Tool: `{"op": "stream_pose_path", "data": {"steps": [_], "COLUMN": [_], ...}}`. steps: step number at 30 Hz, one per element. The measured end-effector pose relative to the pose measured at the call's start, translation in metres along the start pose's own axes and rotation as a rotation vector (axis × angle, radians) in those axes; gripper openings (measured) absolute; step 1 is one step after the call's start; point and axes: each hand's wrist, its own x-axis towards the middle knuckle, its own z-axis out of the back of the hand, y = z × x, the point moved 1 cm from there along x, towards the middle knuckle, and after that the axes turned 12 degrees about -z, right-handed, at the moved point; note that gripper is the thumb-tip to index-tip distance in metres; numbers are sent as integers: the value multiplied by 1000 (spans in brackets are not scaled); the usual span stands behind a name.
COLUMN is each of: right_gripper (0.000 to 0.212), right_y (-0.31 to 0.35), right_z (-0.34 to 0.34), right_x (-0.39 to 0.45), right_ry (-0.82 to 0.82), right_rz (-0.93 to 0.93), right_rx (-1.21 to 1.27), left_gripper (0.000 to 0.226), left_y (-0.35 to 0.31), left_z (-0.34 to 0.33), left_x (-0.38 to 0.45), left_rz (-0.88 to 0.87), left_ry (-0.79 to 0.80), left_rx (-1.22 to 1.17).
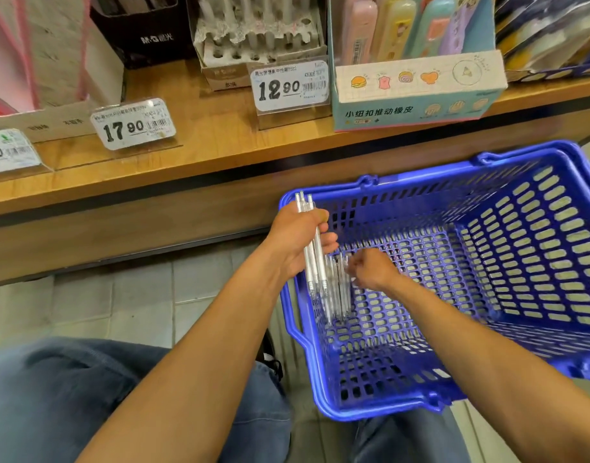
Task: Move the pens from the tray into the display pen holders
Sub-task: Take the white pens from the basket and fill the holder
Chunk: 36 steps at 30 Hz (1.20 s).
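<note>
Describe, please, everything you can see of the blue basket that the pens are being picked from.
The blue shopping basket is plastic by its look, with slotted lattice walls and floor and a solid rolled rim. Its handles lie folded down along the rim. It sits tilted by the person's knees, below the wooden shelf. A few white pens remain inside at the left wall, where the right hand reaches for them. The left hand holds a bunch of pens over its left rim.
</note>
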Motion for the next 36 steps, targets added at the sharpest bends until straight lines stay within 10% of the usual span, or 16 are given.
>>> {"op": "stream_pose_path", "data": {"steps": [14,21,29,36], "right_gripper": [19,44,3,13], "right_y": [-12,-11,22,65], "right_z": [-61,-10,34,6], "right_x": [29,4,-106,-143], "right_ry": [-136,-90,-127,-112], "right_rz": [-219,-142,204,370], "right_rx": [-417,-88,543,568], "left_gripper": [7,9,17,42], "left_y": [-1,1,0,0], "left_z": [2,2,2,-3], "left_x": [2,5,4,-2], "left_rz": [15,12,45,7], "left_ry": [-50,-65,-60,20], "left_rx": [-41,-43,-145,-122]}}
